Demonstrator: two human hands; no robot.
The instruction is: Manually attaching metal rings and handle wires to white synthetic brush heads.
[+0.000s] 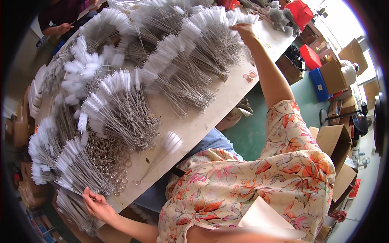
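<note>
Long piles of wire-stemmed brushes with white bristle heads (121, 105) cover much of the white table (219, 97). At the near left, my left hand (98, 205) is beside a bundle of these brushes (79, 166); its fingers are curled around the thin stem of a brush (67, 185). My right hand (244, 31) is stretched to the far right end of the piles, fingers drawn together at the bristle heads. What its fingertips hold, if anything, is too small to make out. A few brushes (164, 150) lie apart near the table's front edge.
A heap of metal rings (107, 156) lies between brush piles at the left. Beyond the table's far left side, another person (65, 24) is at work. Cardboard boxes (334, 141), a blue crate (319, 84) and a black fan (358, 121) stand at the right.
</note>
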